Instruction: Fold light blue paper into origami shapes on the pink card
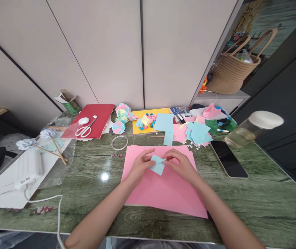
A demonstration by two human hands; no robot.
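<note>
A small light blue paper piece [158,166], partly folded, lies on a large pink sheet [163,190] in the middle of the green marbled table [254,193]. My left hand [140,164] pinches the paper's left edge with curled fingers. My right hand [180,164] pinches its right edge, fingers bent over the fold. Both forearms reach in from the near edge.
Behind the pink sheet lie a tape ring [119,142], loose blue and pink paper squares [197,133], folded paper flowers [122,116], a yellow sheet with beads [149,121], white scissors [85,129] on a red folder. A phone [228,159] and a jar [254,128] stand right; a white power bank [28,167] left.
</note>
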